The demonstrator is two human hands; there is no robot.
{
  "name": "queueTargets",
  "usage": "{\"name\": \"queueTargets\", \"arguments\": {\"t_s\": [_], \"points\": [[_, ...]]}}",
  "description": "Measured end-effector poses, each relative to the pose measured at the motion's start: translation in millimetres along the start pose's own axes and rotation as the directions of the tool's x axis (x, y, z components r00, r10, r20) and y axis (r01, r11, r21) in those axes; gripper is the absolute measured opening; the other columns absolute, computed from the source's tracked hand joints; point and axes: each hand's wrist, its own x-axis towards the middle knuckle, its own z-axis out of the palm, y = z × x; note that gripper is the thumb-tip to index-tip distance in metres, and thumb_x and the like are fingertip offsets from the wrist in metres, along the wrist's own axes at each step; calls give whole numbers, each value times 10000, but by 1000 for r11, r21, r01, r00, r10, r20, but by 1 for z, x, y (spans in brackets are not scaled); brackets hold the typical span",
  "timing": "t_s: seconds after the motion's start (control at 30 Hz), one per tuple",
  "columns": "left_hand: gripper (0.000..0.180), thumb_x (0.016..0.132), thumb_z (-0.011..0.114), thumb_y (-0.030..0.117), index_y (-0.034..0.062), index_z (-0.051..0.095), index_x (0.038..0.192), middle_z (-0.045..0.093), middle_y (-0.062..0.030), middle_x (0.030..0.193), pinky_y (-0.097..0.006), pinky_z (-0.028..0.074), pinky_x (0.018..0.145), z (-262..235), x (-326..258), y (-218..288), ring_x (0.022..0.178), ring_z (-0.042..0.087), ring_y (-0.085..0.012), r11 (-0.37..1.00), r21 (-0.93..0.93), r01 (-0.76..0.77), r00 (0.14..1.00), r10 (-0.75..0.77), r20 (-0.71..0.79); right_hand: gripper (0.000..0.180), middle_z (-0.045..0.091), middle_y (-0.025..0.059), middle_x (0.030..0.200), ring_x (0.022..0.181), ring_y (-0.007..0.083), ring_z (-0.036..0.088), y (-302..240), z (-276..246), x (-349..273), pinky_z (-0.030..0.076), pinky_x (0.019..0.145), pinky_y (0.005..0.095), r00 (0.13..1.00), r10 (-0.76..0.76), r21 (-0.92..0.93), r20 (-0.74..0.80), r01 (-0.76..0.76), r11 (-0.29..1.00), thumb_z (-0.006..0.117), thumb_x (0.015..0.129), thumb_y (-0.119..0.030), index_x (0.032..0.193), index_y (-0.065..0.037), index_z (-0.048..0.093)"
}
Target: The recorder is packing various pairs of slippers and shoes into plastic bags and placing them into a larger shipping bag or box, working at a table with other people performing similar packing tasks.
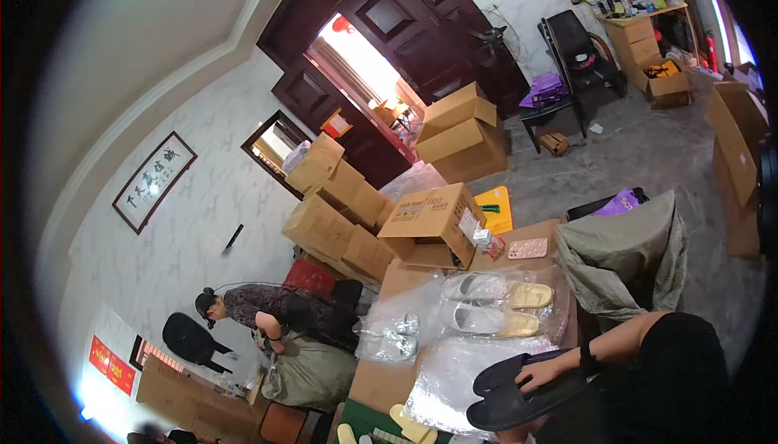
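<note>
Nearest the camera: pair of black slippers [519,399], stacked, low in the frame over clear plastic sheeting [454,379]. Right hand [541,373] rests on top of the upper slipper, fingers curled over its strap, gripping it; forearm comes in from the right with a dark band at the wrist. Left hand barely visible at the bottom edge below the slippers; cannot tell its state.

Stacks of cardboard boxes [356,209] fill the middle of the room. Grey-green sack [624,258] sits to the right of the table. One open box [433,221] stands on the table's far end. Grey and yellow slippers [494,302] lie in clear bags beyond the black pair. Another person [267,310] bends over a sack at left.
</note>
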Motion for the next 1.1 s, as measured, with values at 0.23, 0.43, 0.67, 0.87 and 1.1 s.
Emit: {"name": "queueTargets", "arguments": {"t_s": [0.23,0.43,0.67,0.87,1.1], "points": [[499,846,423,102,-34,342,1320,488,-221,1207,-433,343,939,-23,-30,-4,1098,433,-379,990,-105,91,988,-103,-115,348,586,159,777,748,178,537,-27,-9,5,415,687,340,999,31,87,45,-35,996,552,842,-310,938,24,570],[485,847,407,61,-53,338,1313,521,-240,1163,-417,375,914,-69,-62,-1,1051,473,-392,920,-290,263,905,-339,-255,497,522,64,1148,1044,133,461,-63,-35,7,381,890,267,694,245,211,677,-503,838,581,864,-336,1214,2,480],[507,831,398,8,-62,311,1326,541,-253,1138,-428,391,885,-101,-61,11,982,508,-400,857,-424,292,799,-462,-385,403,545,30,1149,1011,118,494,-37,-16,0,407,862,249,529,267,231,806,-695,681,553,886,-230,1222,-18,490],[198,841,550,142,32,653,970,629,-109,908,-382,400,814,-72,-77,-20,935,533,-290,895,-278,350,771,-444,-456,469,595,83,1076,958,155,525,-31,-7,8,411,838,282,745,388,-59,543,-427,902,540,873,-371,1146,11,531],[159,826,605,191,96,690,922,610,-114,998,-400,366,884,-114,-66,14,1009,513,-271,838,-432,335,468,-545,-696,612,533,222,1182,1083,383,489,6,-3,11,382,926,435,926,355,-392,127,-282,876,520,830,-494,1231,-33,493]]}}
